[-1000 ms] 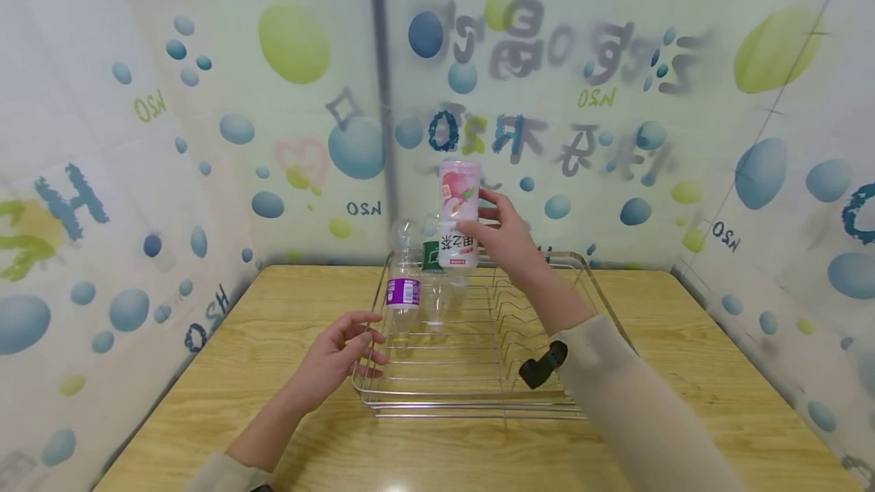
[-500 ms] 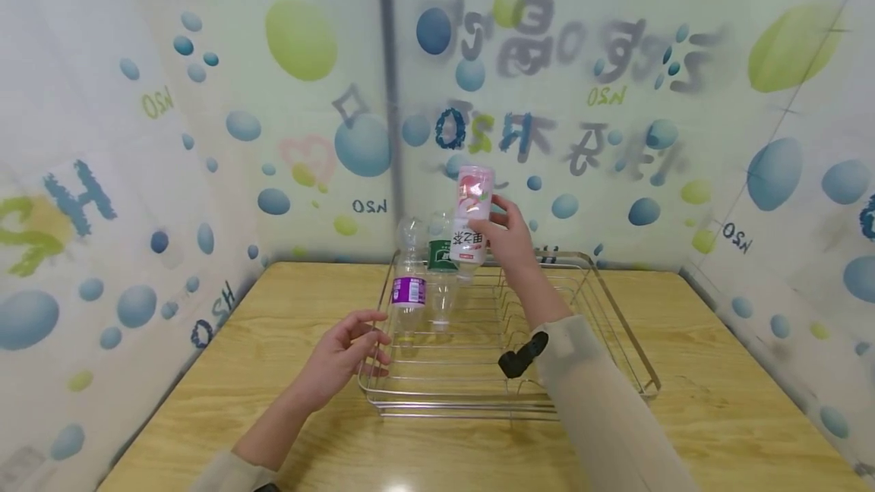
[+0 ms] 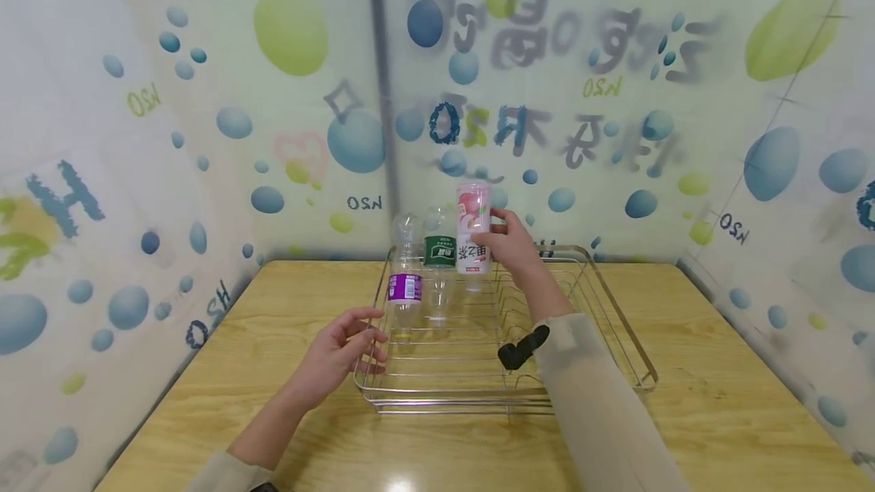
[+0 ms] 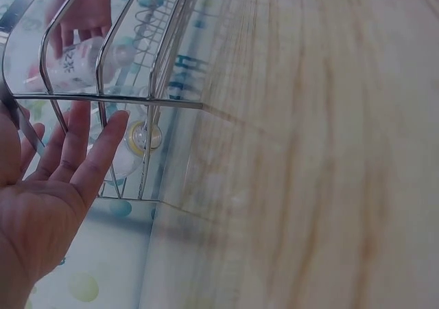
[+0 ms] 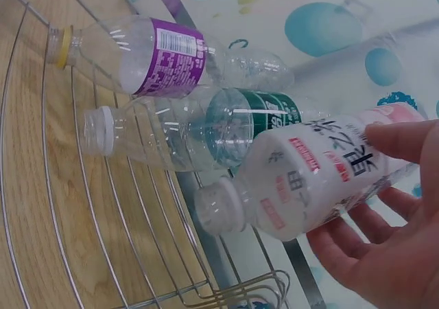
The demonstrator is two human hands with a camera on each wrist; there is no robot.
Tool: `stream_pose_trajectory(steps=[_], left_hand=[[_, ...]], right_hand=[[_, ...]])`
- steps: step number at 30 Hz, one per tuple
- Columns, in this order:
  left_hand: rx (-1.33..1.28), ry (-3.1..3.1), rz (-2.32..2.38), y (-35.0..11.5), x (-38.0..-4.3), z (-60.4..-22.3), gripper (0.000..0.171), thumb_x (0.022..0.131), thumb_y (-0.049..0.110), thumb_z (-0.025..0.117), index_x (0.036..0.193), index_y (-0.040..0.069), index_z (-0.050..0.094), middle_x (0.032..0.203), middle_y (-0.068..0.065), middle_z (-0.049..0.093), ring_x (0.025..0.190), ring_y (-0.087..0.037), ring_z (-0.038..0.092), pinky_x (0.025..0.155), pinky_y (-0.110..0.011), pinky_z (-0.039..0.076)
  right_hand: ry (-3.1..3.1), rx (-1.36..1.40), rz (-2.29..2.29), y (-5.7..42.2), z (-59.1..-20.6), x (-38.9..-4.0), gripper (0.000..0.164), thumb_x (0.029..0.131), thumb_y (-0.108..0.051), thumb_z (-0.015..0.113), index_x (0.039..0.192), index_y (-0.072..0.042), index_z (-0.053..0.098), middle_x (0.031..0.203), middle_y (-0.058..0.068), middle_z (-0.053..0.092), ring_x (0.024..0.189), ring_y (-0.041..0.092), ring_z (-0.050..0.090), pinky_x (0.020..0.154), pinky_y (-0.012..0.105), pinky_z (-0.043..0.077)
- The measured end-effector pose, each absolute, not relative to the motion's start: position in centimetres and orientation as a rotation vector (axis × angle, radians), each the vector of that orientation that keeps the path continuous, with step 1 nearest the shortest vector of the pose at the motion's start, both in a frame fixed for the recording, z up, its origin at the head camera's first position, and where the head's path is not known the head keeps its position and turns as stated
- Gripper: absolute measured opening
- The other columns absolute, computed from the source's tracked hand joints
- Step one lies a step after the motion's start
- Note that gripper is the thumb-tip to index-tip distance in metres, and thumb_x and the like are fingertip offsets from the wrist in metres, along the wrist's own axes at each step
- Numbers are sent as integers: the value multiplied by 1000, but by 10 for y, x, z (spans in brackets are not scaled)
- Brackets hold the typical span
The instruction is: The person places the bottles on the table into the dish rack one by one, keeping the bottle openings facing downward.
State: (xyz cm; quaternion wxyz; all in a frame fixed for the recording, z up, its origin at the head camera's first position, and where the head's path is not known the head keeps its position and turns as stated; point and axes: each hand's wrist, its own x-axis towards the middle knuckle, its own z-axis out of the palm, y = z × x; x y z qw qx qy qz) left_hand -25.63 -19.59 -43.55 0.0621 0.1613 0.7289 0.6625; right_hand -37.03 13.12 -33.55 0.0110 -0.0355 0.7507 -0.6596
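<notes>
My right hand grips a pink and white peach tea bottle and holds it neck down at the back of a wire dish rack. The right wrist view shows the bottle's uncapped neck close to the rack wires; whether it touches them I cannot tell. To its left, a clear bottle with a green label and one with a purple label lean in the rack, also necks down. My left hand is at the rack's left front corner, fingers loosely extended against the side wires.
The rack stands on a wood-grain table. Behind and beside it hang walls of patterned sheeting. Wavy wire dividers run along the rack's middle, right of the bottles. A black wrist strap sits on the right sleeve.
My right hand has shifted the tea bottle slightly right and lowered it, away from in front of the green label. My left hand stays at the rack's corner.
</notes>
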Motion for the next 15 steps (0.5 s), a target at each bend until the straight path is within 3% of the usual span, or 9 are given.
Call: stream_pose_trajectory(steps=[15], left_hand=[[488, 2214, 1989, -198, -257, -437, 42, 117, 10, 52, 156, -2, 47, 121, -27, 64, 92, -19, 76, 84, -48, 71]], right_hand=[[2418, -96, -1791, 133, -352, -375, 77, 106, -12, 68, 171, -10, 26, 162, 23, 49, 143, 43, 58, 118, 56, 54]])
